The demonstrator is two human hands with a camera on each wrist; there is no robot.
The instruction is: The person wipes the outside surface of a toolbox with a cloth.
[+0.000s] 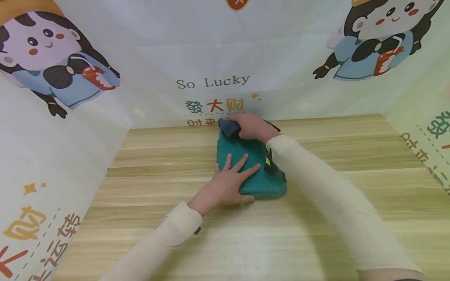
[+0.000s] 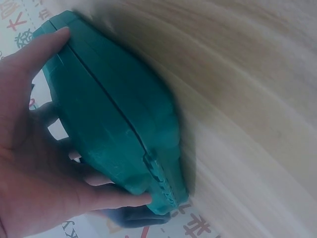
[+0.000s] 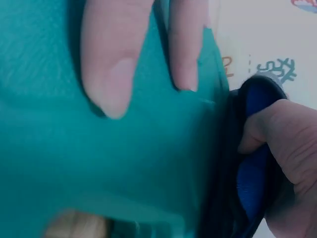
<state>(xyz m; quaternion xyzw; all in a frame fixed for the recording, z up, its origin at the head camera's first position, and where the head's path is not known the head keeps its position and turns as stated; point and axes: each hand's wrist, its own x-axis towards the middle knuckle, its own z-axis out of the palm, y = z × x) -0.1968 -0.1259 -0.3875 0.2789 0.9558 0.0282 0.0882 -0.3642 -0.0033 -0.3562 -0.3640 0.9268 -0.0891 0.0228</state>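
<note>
A teal hard case (image 1: 242, 148) lies closed on the wood-grain tabletop, its long side running away from me. My left hand (image 1: 226, 185) rests on its near part with fingers spread; in the left wrist view the thumb (image 2: 62, 37) lies against the side, by the seam. At the far end, my right hand (image 1: 251, 127) grips a dark blue cloth (image 1: 229, 128) over the case. Close up in the right wrist view, the thumb presses into a fold of the cloth (image 3: 255, 163), beside the case's edge. My other right fingers are mostly hidden.
The wood-grain table (image 1: 168, 164) ends at a printed white backdrop (image 1: 158, 58) just behind the case. Similar printed sheets rise on the left and right. A black item with a yellow mark (image 1: 270, 164) sits by the right wrist, overlapping the case's right side.
</note>
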